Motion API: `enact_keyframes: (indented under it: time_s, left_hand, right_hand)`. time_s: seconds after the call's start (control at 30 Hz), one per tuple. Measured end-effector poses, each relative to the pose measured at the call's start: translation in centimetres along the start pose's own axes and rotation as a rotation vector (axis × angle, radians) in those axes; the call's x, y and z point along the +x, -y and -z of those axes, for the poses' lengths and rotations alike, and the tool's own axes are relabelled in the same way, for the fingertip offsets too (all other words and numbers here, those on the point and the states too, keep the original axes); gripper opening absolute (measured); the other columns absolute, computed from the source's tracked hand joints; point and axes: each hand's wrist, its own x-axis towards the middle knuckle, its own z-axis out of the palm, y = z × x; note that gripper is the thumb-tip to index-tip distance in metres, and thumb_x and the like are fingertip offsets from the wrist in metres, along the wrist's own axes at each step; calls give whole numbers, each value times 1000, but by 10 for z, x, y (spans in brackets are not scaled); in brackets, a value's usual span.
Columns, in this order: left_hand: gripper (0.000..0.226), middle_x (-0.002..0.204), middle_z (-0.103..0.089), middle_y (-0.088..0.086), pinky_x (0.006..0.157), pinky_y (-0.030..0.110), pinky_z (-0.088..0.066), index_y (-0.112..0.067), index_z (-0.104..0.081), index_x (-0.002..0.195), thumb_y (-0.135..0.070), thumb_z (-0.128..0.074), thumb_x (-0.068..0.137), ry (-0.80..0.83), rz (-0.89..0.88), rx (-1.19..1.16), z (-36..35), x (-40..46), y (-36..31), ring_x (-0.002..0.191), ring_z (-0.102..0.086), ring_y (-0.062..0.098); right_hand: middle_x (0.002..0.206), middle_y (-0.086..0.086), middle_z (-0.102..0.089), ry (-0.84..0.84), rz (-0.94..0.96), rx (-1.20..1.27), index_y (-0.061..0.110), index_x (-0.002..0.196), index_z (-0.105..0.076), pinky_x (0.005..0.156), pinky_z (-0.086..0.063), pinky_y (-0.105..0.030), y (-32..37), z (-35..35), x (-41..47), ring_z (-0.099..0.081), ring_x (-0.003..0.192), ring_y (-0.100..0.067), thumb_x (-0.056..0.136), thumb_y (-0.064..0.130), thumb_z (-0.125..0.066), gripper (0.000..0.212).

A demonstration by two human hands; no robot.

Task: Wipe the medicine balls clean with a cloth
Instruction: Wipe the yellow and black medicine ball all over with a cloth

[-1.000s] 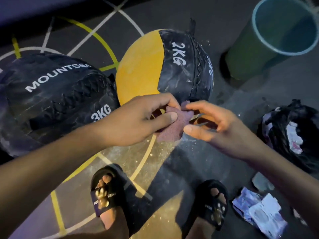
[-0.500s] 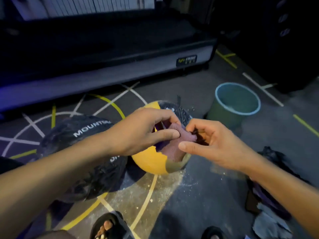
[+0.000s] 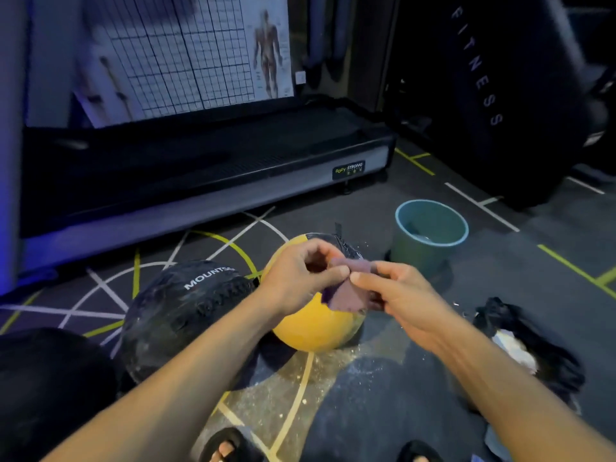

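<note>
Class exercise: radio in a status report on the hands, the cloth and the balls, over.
Both hands, left and right, pinch the purple cloth above the yellow-and-black ball. Black ball beside it, untouched. Bucket behind; nothing blocking.

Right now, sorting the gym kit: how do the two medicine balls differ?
The yellow-and-black ball has a bright yellow panel; the black ball is all dark with white MOUNTSEA lettering. The black ball looks bigger. The cloth hangs before the yellow-and-black ball, not the black one. Both rest on the floor.

Single head-worn view, forward and down, close over the hands (image 3: 350, 288).
</note>
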Motion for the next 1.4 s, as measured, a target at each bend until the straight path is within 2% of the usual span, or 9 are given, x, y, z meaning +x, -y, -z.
enact_keyframes:
  time_s: [0.1,0.23,0.47,0.57,0.7,0.97,1.13,1.27,1.4]
  left_hand:
    - [17,93,-73,1,77,23,-53,-6,-70,101,-15,-80,89,95,115,172,5,10,28,83,-67,9]
    - [4,93,-70,-11,80,24,-48,-22,-72,94,-23,-76,93,108,312,482,19,43,71,88,-64,7]
    - [8,97,-66,-13,80,29,-49,-24,-71,101,-25,-72,94,169,261,824,1,126,122,91,-62,11]
    - [12,97,-68,-10,80,36,-54,-25,-70,104,-31,-71,94,277,227,824,-23,141,134,90,-64,14]
    - [14,95,-70,-10,79,36,-56,-30,-69,98,-42,-74,92,404,331,832,-54,120,139,89,-66,11]
    - [51,73,-77,4,49,25,-47,-13,-68,74,-61,-66,92,-71,811,130,-121,94,141,54,-64,20]
    - [64,61,-74,-3,59,25,-53,-10,-74,79,-69,-56,92,-127,859,359,-136,109,129,56,-73,13]
    - [43,61,-74,-3,78,35,-63,-11,-76,73,-41,-55,96,-86,915,486,-142,98,134,59,-74,14]
    - [38,67,-76,3,59,32,-60,-5,-73,80,-26,-48,100,-112,879,416,-134,91,139,64,-76,23]
  right_hand:
    - [86,-6,-78,-107,47,-417,17,95,-76,76,-59,-42,-9,24,6,-75,88,-27,87,18,-77,8]
    - [67,-1,-72,-124,-23,-925,21,80,-70,61,-54,-37,-8,50,28,-66,67,-22,81,27,-71,6]
    - [69,8,-72,-55,-215,-929,21,82,-68,55,-46,-26,-36,87,73,-68,71,-14,83,26,-69,5]
    - [58,23,-67,-38,-304,-856,16,82,-67,50,-43,-17,-41,110,89,-65,63,6,87,20,-68,7]
    - [42,36,-50,-98,-343,-849,13,83,-64,39,-33,-11,-24,127,102,-56,51,10,90,16,-68,8]
    - [57,16,-65,-200,-137,-868,14,86,-69,57,-50,-28,-9,132,99,-63,67,-12,87,26,-70,13]
    - [65,14,-69,-172,-148,-869,20,85,-69,64,-55,-32,-19,151,79,-68,76,-15,87,30,-71,10]
    - [84,2,-74,-208,-168,-807,25,84,-70,68,-56,-35,-19,172,68,-70,83,-19,83,32,-74,8]
    - [75,1,-72,-171,-148,-807,23,83,-70,59,-48,-29,-19,175,62,-69,78,-19,83,28,-74,7]
